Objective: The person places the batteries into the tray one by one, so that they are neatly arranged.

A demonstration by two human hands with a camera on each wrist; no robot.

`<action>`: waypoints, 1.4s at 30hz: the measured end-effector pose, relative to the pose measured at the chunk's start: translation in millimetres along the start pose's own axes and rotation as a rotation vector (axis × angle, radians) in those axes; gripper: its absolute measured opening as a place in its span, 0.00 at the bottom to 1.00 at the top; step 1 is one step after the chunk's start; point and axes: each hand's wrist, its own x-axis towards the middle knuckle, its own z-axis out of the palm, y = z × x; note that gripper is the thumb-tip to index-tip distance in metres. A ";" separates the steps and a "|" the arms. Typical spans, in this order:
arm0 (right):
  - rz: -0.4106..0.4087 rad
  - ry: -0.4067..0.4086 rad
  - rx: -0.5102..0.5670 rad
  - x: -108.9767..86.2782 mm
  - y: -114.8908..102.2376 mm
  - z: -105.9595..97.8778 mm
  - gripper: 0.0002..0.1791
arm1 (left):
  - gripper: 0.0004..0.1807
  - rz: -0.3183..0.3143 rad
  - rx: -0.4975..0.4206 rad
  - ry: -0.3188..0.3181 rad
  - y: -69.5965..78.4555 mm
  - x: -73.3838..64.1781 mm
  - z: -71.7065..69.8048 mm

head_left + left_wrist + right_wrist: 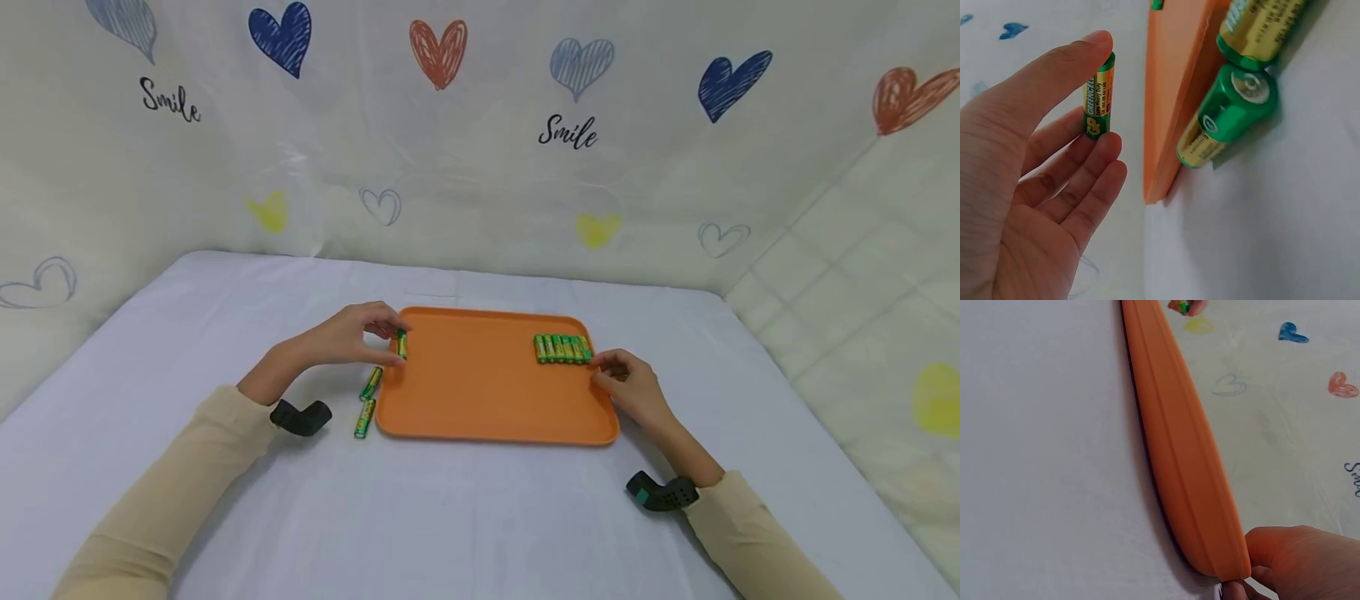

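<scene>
My left hand [366, 333] pinches a green and gold GP battery [1099, 97] between thumb and fingers, upright at the left rim of the orange tray [480, 392]. Two more such batteries, a nearer one [364, 418] and a farther one [371, 383], lie on the white cloth just outside that rim. At the tray's right edge my right hand [633, 387] grips the rim, thumb over the top and fingers low on the outside, partly hidden. Its fingertips are close by a row of several batteries [561, 349] standing side by side in the tray's far right part.
A white cloth [465, 517] covers the table under the tray. Behind it hangs a pale wall sheet [480, 167] printed with hearts and "Smile". Each wrist wears a black device, one on the left [300, 418] and one on the right [663, 493].
</scene>
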 end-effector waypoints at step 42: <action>0.012 0.021 -0.006 1.6 -0.4 -1.6 0.12 | 0.29 0.158 -0.080 -0.121 48.4 91.8 62.2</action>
